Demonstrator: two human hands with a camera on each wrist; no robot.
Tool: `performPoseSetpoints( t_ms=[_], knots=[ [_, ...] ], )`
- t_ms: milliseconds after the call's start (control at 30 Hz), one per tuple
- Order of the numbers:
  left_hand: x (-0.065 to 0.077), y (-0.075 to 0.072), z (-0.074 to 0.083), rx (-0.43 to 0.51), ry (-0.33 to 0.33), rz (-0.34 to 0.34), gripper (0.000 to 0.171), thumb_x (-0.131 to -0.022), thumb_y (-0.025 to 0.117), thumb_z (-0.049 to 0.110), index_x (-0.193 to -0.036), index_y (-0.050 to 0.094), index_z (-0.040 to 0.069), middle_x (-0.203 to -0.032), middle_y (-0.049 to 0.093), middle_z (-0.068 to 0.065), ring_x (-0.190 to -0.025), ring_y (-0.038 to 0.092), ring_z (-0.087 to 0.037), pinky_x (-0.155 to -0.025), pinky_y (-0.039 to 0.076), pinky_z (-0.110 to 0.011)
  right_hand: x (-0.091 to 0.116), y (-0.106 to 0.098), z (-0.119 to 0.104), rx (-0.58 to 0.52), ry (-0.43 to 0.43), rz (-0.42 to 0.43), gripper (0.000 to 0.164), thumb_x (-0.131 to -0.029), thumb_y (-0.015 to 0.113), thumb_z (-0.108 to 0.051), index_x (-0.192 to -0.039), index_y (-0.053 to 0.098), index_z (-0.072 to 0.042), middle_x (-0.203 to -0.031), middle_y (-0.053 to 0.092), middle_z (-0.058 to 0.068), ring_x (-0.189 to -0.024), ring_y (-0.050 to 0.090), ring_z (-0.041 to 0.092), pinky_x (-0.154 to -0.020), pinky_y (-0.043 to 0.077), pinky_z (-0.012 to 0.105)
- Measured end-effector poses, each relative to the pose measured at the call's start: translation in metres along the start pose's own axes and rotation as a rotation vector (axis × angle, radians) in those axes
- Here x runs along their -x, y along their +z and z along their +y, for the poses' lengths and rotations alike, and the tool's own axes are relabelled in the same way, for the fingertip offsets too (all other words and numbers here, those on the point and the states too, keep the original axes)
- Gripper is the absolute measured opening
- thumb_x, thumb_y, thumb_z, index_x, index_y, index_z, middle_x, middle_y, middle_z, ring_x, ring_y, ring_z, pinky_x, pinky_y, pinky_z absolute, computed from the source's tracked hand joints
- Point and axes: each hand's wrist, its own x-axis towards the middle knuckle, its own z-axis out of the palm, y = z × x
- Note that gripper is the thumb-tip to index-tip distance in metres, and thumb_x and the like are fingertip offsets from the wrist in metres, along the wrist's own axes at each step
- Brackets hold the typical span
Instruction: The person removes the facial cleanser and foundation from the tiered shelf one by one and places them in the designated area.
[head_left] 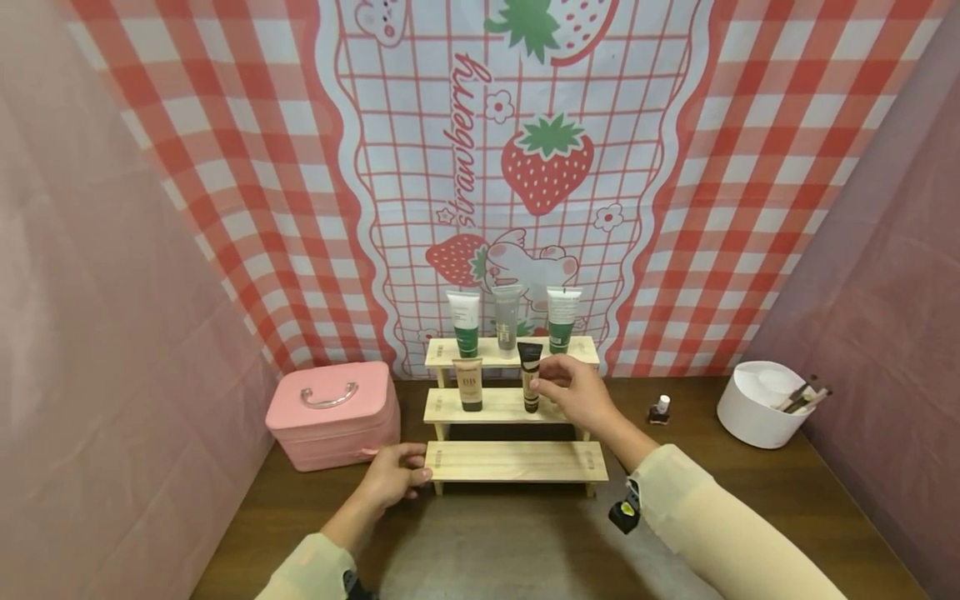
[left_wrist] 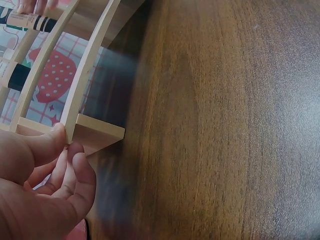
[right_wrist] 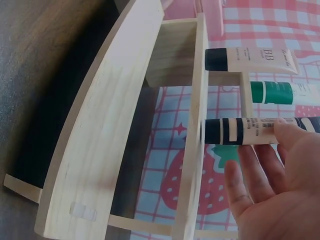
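Observation:
My right hand (head_left: 581, 390) pinches a black-and-gold cosmetic tube (head_left: 530, 379) that stands cap down on the middle step. Thumb and fingers sit on its side in the right wrist view, the black cap (right_wrist: 212, 131) right at the shelf board. To its left a beige BB cream tube (head_left: 469, 385) stands upright on that step. My left hand (head_left: 392, 477) pinches the left end of the lowest board of the three-step wooden stand (head_left: 517, 462), thumb on the edge, as the left wrist view shows.
The top step bears a white-and-green tube (head_left: 464, 323), a grey tube (head_left: 507, 321) and another white-and-green tube (head_left: 562, 320). A pink case (head_left: 333, 417) stands left. To the right are a small bottle (head_left: 660, 410) and a white round holder (head_left: 757, 408) with brushes.

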Motion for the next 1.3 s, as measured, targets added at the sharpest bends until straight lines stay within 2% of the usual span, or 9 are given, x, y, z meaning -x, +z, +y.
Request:
performPoseSetpoints(
  t_ms=[167,367,533,667,900,1133,1300],
  knots=[
    [0.0,0.001,0.0,0.006,-0.007,-0.017,0.046,-0.087,0.073,-0.01,-0.131,0.059,-0.015,-0.103,0.066,-0.021,-0.073,0.067,-0.021,-0.053,0.055,-0.031,0.008,-0.019,0.0,0.004,-0.029,0.026,0.037,-0.096,0.074,-0.029,-0.125,0.067,-0.007,-0.117,0.072,0.013,-0.104,0.071,0.029,-0.077,0.06,0.035],
    [0.0,0.001,0.0,0.013,-0.023,-0.023,0.047,-0.088,0.072,-0.01,-0.132,0.058,-0.015,-0.105,0.065,-0.023,-0.073,0.068,-0.022,-0.054,0.056,-0.032,0.025,-0.06,0.008,0.06,-0.012,0.064,0.038,-0.096,0.075,-0.034,-0.121,0.069,-0.007,-0.112,0.074,0.013,-0.098,0.071,0.022,-0.078,0.06,0.033],
    [0.0,0.001,-0.001,0.014,-0.038,-0.026,0.047,-0.088,0.072,-0.009,-0.133,0.058,-0.014,-0.104,0.066,-0.021,-0.074,0.069,-0.024,-0.055,0.057,-0.033,0.048,-0.098,0.033,0.097,0.056,0.087,0.037,-0.097,0.073,-0.034,-0.12,0.07,-0.005,-0.103,0.075,0.013,-0.083,0.069,0.015,-0.068,0.061,0.033],
    [-0.003,0.0,-0.001,0.02,-0.056,-0.017,0.046,-0.088,0.072,-0.01,-0.132,0.059,-0.013,-0.103,0.066,-0.019,-0.074,0.069,-0.026,-0.056,0.057,-0.034,0.065,-0.118,0.062,0.124,0.111,0.088,0.035,-0.098,0.072,-0.029,-0.119,0.071,-0.002,-0.095,0.074,0.013,-0.075,0.066,0.011,-0.062,0.059,0.032],
    [-0.007,-0.006,0.004,0.005,-0.059,-0.01,0.046,-0.089,0.071,-0.01,-0.133,0.059,-0.013,-0.105,0.065,-0.021,-0.075,0.069,-0.026,-0.057,0.058,-0.034,0.082,-0.127,0.107,0.181,0.16,-0.004,0.036,-0.098,0.069,-0.019,-0.122,0.067,0.008,-0.086,0.072,0.011,-0.064,0.061,0.009,-0.055,0.054,0.028],
    [-0.009,-0.006,0.008,0.007,-0.053,-0.025,0.046,-0.089,0.07,-0.01,-0.133,0.058,-0.013,-0.104,0.065,-0.02,-0.075,0.068,-0.023,-0.057,0.058,-0.034,0.094,-0.127,0.13,0.188,0.275,-0.036,0.041,-0.098,0.071,-0.024,-0.122,0.066,0.009,-0.09,0.075,0.015,-0.064,0.064,0.017,-0.054,0.059,0.034],
    [-0.007,-0.001,0.002,0.005,-0.061,-0.03,0.045,-0.089,0.07,-0.011,-0.133,0.058,-0.014,-0.103,0.065,-0.02,-0.074,0.068,-0.023,-0.056,0.057,-0.033,0.104,-0.128,0.145,0.254,0.298,-0.058,0.039,-0.097,0.071,-0.025,-0.117,0.069,0.008,-0.093,0.077,0.016,-0.063,0.065,0.017,-0.052,0.058,0.034]
  ],
)
